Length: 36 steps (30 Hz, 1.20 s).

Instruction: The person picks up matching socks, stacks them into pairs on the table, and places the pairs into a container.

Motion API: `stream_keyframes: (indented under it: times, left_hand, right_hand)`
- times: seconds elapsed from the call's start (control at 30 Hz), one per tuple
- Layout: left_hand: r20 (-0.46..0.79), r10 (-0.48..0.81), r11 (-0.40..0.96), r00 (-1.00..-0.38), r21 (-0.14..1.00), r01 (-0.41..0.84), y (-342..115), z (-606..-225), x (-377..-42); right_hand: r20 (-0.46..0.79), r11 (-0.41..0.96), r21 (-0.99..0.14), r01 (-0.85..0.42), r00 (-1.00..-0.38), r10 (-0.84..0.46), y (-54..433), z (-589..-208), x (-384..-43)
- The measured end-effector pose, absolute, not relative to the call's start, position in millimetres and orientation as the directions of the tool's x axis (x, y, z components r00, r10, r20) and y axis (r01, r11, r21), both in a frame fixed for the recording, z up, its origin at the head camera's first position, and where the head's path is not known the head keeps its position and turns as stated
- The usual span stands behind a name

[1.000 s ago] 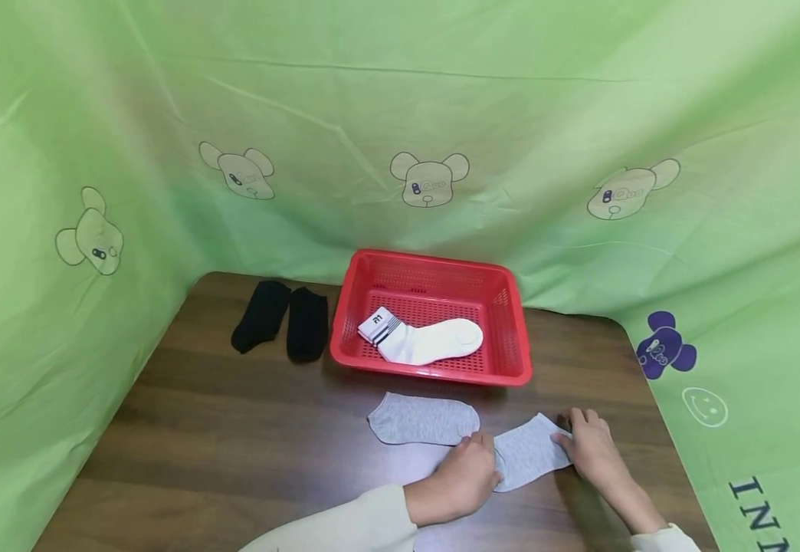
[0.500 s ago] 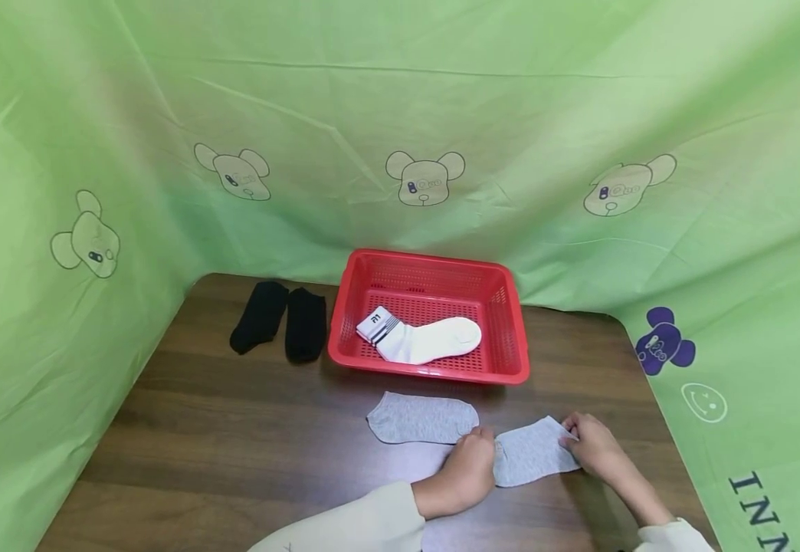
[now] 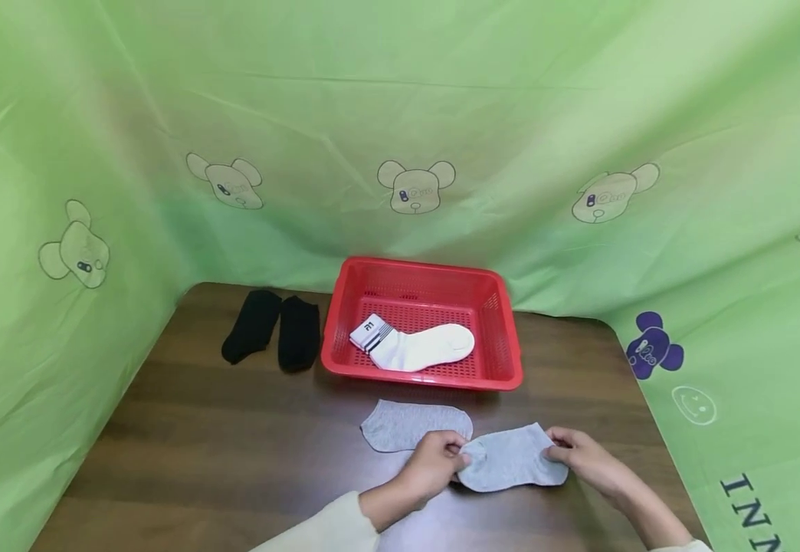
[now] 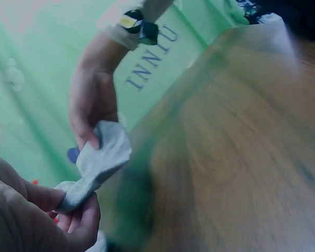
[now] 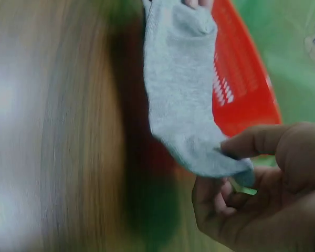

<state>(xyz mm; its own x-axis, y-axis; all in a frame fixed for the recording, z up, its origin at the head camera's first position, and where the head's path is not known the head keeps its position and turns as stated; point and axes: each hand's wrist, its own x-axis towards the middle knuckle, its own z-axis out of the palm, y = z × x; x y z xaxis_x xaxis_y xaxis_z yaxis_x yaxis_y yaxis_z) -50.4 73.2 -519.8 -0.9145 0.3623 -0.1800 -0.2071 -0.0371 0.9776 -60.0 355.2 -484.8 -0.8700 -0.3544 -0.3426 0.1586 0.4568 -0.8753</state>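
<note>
A light grey ankle sock [image 3: 510,458] is stretched between my two hands, lifted off the table. My left hand [image 3: 434,463] pinches its toe end between thumb and fingers. At the opening end, my right hand [image 3: 585,460] pinches the cuff. The right wrist view shows the sock [image 5: 181,84] hanging slack, its cuff between the thumb and fingers of the right hand [image 5: 283,184]. Both hands also grip the sock [image 4: 106,149] in the left wrist view. A second grey sock [image 3: 410,425] lies flat on the table, just beyond the left hand.
A red plastic basket [image 3: 422,379] stands at the back of the wooden table [image 3: 221,452], with a white striped-cuff sock [image 3: 434,346] inside. Two black socks [image 3: 252,326] lie left of it. Green printed cloth [image 3: 496,100] surrounds the table's back and sides.
The held grey sock has risen off the table and shifted left. My left hand has moved left with its toe end, and my right hand keeps hold of the cuff.
</note>
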Motion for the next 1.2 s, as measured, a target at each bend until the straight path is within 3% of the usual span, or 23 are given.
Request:
stream_keyframes:
  times: [0.2, 0.47, 0.7, 0.93, 1.2]
  left_hand:
    - [-0.218, 0.376, -0.141, -0.901, 0.947, -0.288, 32.7, -511.5, -45.9]
    - [-0.192, 0.353, 0.007, -0.916, 0.979, -0.203, -16.4, -504.6, -41.9]
    - [-0.191, 0.317, 0.122, -0.929, 0.980, -0.160, -46.4, -514.8, -31.4]
    - [-0.107, 0.250, 0.250, -0.962, 0.967, -0.042, -58.4, -525.5, -22.5]
    - [0.019, 0.191, 0.409, -0.981, 0.907, 0.097, -56.1, -537.0, -21.7]
  right_hand:
    - [-0.313, 0.270, -0.942, 0.200, -0.815, -0.488, 331.8, -478.8, -52.8]
    - [-0.267, 0.210, -0.961, 0.177, -0.788, -0.555, 292.1, -482.6, -43.4]
    - [-0.210, 0.215, -0.971, 0.107, -0.812, -0.544, 262.2, -495.5, -36.6]
    - [-0.210, 0.312, -0.948, 0.066, -0.866, -0.454, 247.9, -510.7, -32.7]
    - [-0.150, 0.561, -0.826, -0.060, -0.935, -0.321, 242.8, -522.9, -30.8]
